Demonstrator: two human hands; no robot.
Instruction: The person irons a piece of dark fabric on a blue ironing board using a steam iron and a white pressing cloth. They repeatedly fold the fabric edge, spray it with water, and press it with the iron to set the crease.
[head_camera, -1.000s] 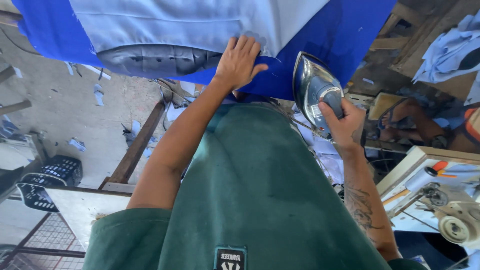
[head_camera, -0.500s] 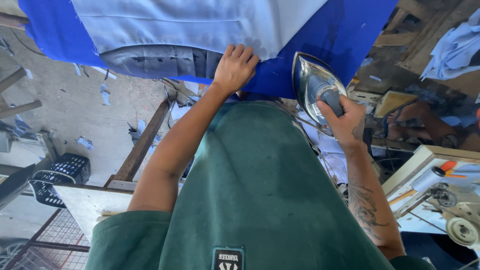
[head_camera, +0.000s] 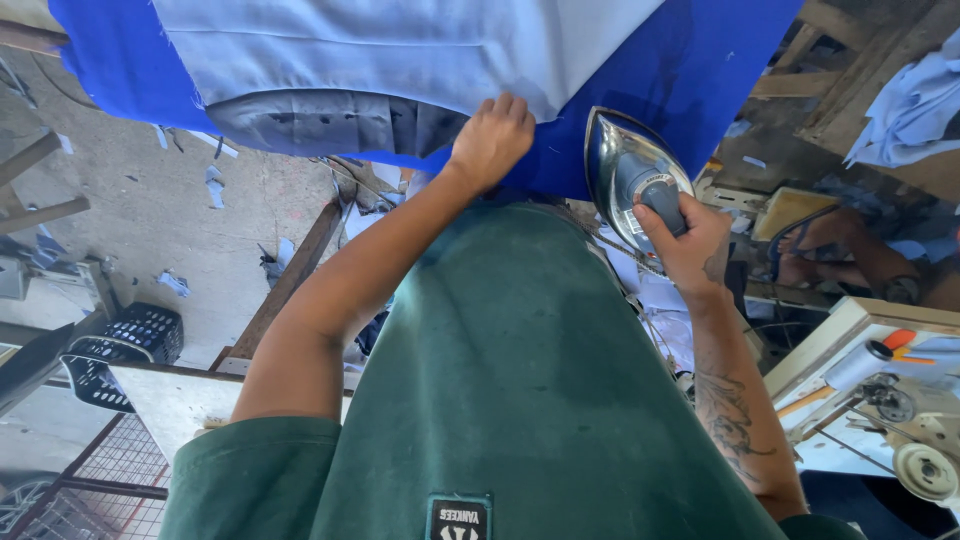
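Scrap-strewn concrete floor (head_camera: 150, 225), black crate (head_camera: 125, 345), sewing machine (head_camera: 890, 400)

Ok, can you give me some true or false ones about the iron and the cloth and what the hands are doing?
1. The right hand grips the iron by its handle. True.
2. The left hand holds a pair of scissors. False: it is bunched on the edge of the light blue garment.
3. The garment lies on a bright blue cover. True.
4. The iron rests on the middle of the garment. False: it is off to the side, over the blue cover.
5. A black basket sits on the floor below. True.
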